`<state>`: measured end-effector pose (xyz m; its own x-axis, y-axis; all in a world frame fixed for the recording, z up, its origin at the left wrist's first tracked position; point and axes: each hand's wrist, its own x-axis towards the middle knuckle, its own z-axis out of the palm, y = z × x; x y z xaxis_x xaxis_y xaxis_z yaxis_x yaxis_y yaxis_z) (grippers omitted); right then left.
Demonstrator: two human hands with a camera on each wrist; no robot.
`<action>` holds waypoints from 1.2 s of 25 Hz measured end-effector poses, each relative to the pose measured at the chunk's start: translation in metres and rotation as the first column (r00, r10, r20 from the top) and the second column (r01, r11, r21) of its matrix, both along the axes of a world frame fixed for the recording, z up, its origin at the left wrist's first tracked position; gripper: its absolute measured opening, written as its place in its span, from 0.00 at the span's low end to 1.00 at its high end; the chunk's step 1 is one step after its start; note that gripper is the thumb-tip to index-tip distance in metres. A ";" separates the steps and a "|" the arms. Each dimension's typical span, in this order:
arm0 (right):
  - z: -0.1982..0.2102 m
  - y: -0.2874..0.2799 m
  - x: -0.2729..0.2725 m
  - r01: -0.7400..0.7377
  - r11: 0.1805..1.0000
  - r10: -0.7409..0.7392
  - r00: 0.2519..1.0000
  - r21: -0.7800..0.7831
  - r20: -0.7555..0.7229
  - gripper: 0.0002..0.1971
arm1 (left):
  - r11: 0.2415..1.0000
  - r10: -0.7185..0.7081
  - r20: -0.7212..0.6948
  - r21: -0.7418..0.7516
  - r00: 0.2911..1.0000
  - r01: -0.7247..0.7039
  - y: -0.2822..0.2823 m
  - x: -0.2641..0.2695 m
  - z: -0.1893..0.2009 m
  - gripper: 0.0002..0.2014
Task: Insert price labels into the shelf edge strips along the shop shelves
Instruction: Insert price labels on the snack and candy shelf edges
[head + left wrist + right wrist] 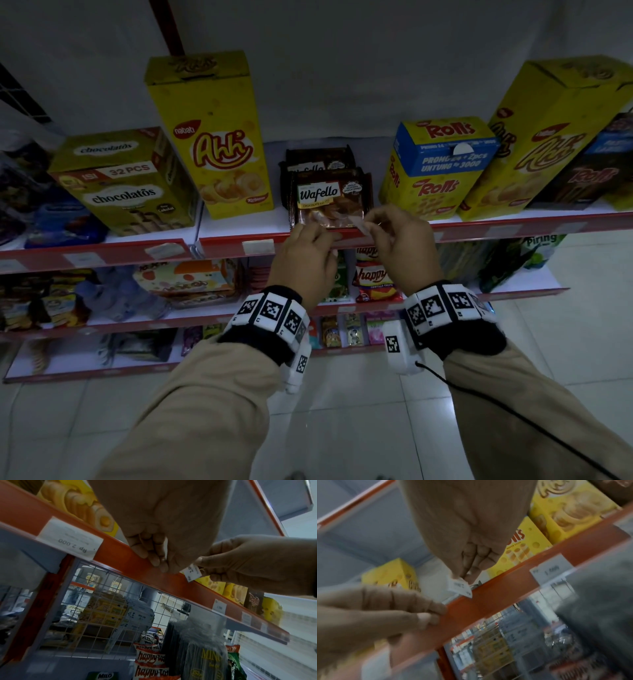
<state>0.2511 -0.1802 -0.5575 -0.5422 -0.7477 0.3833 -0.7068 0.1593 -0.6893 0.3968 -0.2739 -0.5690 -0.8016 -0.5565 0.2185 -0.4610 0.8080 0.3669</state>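
Note:
A small white price label (363, 229) is pinched between thumb and fingers of my right hand (371, 226), just above the red shelf edge strip (226, 246) and in front of the Wafello packs (330, 198). In the left wrist view the label (193, 574) hangs tilted at the strip's (120, 555) upper edge. My left hand (325, 237) is just left of it, curled fingers (154, 559) gripping the strip. The right wrist view shows the label's (460, 588) lower corner touching the strip (496, 597).
Other labels sit in the strip: one left of my hands (258, 246), another (551, 570) to the right. Yellow snack boxes (212, 137) and a Rolls box (438, 168) stand on the shelf. Lower shelves hold snack bags (373, 277). Tiled floor lies below.

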 end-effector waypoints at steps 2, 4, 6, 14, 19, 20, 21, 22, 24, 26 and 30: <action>0.000 0.000 0.005 0.052 0.995 -0.031 0.970 -0.081 0.240 0.12 | 0.992 0.032 -0.089 0.127 0.996 -0.020 -0.002 0.001 -0.001 0.16; -0.001 -0.001 0.011 0.046 0.988 0.031 0.878 -0.147 0.477 0.16 | 0.980 0.058 -0.140 0.197 0.988 -0.030 -0.004 0.002 -0.001 0.18; -0.002 -0.003 0.017 0.029 0.987 0.079 0.771 -0.159 0.632 0.15 | 0.970 0.074 -0.172 0.240 0.982 -0.031 -0.005 0.002 0.000 0.20; -0.003 0.001 0.022 -0.059 0.993 0.085 0.955 -0.098 0.283 0.11 | 0.986 0.069 -0.118 0.162 0.991 -0.050 -0.006 -0.001 0.004 0.11; 0.004 -0.006 0.011 -0.111 0.990 0.118 0.989 0.087 -0.084 0.08 | 0.999 0.031 -0.006 0.031 0.999 -0.031 -0.004 0.007 0.009 0.14; 0.005 -0.008 0.011 -0.091 0.995 0.094 0.994 0.052 -0.062 0.08 | 0.999 0.036 -0.008 0.028 0.999 -0.035 -0.004 0.010 0.009 0.15; 0.005 -0.009 0.010 -0.066 0.997 0.067 0.996 0.030 -0.057 0.08 | 0.999 0.037 -0.016 0.030 0.999 -0.036 -0.005 0.012 0.009 0.15; 0.005 -0.010 0.011 -0.049 0.998 0.051 0.996 0.033 -0.069 0.07 | 0.999 0.034 -0.018 0.039 0.999 -0.034 -0.005 0.013 0.008 0.16; 0.003 -0.013 0.012 -0.051 0.995 0.062 0.990 0.087 -0.123 0.07 | 0.998 0.026 -0.001 0.057 1.000 -0.026 -0.005 0.014 0.008 0.18; 0.001 -0.016 0.015 -0.057 0.989 0.079 0.983 0.137 -0.164 0.07 | 0.996 0.033 -0.020 0.083 0.999 -0.032 -0.005 0.013 0.007 0.21; -0.002 -0.015 0.016 -0.045 0.978 0.091 0.970 0.205 -0.224 0.07 | 0.996 0.059 -0.057 0.073 0.997 -0.055 -0.006 0.011 0.005 0.22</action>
<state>0.2676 -0.1949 -0.5599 -0.4017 -0.8530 0.3331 -0.8566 0.2215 -0.4659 0.4077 -0.2798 -0.5637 -0.7553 -0.6166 0.2223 -0.4813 0.7519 0.4506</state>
